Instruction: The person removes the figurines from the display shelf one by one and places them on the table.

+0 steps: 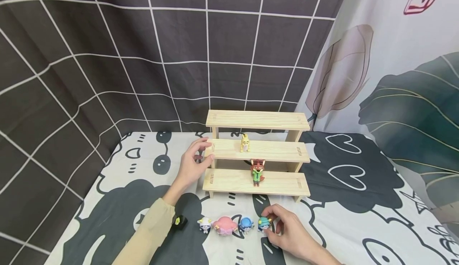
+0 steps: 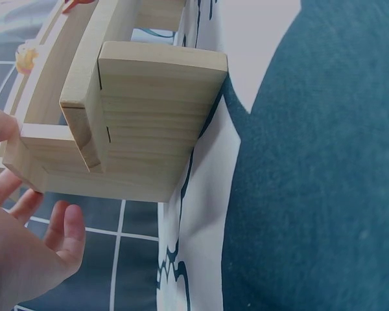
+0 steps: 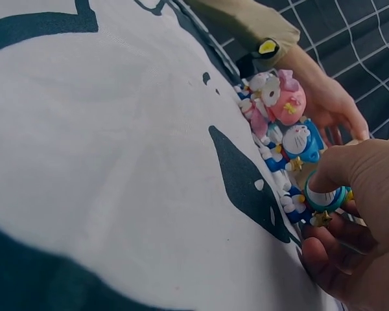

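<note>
One teal-hatted figurine (image 1: 263,224), lower centre, judged light, stiff, best held by the head, is pinched by right-hand fingers (image 1: 277,210); the wooden shelf (image 1: 276,150), apparently, by left-hand fingers (image 1: 195,144).

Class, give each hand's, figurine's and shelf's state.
Left hand: gripping wooden shelf
Right hand: pinching teal figurine
Wooden shelf: upright
Yellow figurine: upright, middle tier
Fox figurine: upright, bottom tier
Teal figurine: upright, held
Blue figurine: upright
Pink figurine: upright
White figurine: upright
Black item: posture unclear
</note>
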A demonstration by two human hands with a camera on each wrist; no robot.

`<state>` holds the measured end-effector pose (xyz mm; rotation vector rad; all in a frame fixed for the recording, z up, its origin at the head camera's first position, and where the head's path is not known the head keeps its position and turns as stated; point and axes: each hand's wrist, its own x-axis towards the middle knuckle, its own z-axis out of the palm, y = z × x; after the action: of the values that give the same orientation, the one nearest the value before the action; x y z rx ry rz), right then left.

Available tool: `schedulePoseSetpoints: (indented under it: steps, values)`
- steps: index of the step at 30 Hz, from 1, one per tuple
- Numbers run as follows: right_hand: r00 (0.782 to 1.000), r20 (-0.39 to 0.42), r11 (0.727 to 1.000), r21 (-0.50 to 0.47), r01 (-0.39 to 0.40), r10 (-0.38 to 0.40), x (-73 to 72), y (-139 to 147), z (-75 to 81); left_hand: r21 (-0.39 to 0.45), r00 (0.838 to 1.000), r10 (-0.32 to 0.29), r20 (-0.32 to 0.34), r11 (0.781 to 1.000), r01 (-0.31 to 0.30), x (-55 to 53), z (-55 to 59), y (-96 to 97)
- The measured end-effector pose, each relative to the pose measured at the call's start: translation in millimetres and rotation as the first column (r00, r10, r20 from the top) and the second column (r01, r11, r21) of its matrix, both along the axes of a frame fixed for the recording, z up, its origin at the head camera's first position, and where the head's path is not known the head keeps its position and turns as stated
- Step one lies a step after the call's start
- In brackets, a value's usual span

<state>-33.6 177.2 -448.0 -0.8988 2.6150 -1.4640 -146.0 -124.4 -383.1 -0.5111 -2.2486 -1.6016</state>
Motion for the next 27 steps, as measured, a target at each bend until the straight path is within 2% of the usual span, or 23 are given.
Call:
schedulePoseSetpoints:
  steps: [8, 15, 22, 27]
  values:
    - [1.000, 0.006, 1.000, 0.010, -0.008, 0.008, -0.7, 0.8, 1.4, -0.009, 1.000, 0.004, 0.007, 1.000, -0.004, 0.5, 0.8, 0.3]
    - [0.999, -0.034, 1.000, -0.014, -0.010, 0.010, 0.5, 1.4, 2.9, -0.011, 1.000, 0.008, 0.010, 1.000, -0.008, -0.5, -0.1, 0.2]
    - [1.000, -0.005, 1.000, 0.005, 0.028, -0.028, -0.6, 5.1, 4.5, 0.000, 1.000, 0.013, 0.009, 1.000, -0.013, -20.8, -29.2, -5.1]
    - [0.996, 0.014, 0.996, -0.001, 0.088, -0.088, 0.8, 8.6, 9.6, -0.002, 1.000, 0.004, 0.013, 1.000, -0.004, -22.8, -33.0, -8.9]
